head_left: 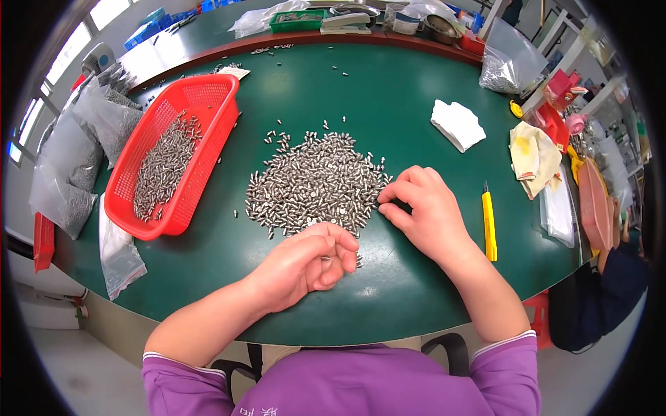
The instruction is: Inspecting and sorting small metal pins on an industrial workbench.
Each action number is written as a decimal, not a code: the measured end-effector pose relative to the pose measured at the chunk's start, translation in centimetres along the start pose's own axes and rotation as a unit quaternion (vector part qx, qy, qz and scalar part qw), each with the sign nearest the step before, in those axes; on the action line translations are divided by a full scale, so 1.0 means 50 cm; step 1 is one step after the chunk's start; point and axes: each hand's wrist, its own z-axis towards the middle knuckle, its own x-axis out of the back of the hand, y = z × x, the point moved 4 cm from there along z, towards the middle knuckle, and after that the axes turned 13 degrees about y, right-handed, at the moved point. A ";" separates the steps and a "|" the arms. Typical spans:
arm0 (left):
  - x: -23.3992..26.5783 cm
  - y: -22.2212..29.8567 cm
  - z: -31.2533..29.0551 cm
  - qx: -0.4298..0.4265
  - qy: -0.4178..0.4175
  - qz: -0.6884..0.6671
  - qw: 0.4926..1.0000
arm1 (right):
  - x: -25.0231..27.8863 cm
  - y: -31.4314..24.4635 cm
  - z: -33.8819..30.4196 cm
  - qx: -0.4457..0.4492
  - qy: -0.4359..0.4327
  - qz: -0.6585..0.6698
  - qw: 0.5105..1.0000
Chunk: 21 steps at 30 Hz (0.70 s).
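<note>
A heap of small, silvery, pointed metal pieces [316, 180] lies on the green tabletop in front of me. At its near edge, my left hand [302, 267] has its fingers curled in, palm partly up. A metallic glint shows inside the curl, but what it holds is too small to make out. A few loose pieces [359, 262] lie beside its fingertips. At the heap's right edge, my right hand [427, 218] has thumb and forefinger brought together. Whatever is between those fingertips is hidden.
A red perforated basket [225, 121] at left contains more metal pieces, with filled plastic bags [73, 163] beyond it. On the right lie a yellow utility knife [490, 225], folded white paper [458, 125] and a cream-coloured glove [534, 158]. Another person [590, 305] sits at far right.
</note>
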 end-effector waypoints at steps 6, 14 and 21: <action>0.002 0.002 -0.003 -0.007 -0.001 -0.017 1.000 | -0.004 -0.009 -0.007 -0.003 -0.041 -0.004 0.999; 0.001 0.002 -0.003 -0.014 -0.004 -0.027 1.000 | -0.007 -0.080 -0.023 0.121 -0.055 0.172 0.976; -0.005 0.002 -0.006 -0.013 -0.001 -0.011 1.000 | -0.006 -0.082 -0.022 0.088 -0.012 0.232 0.969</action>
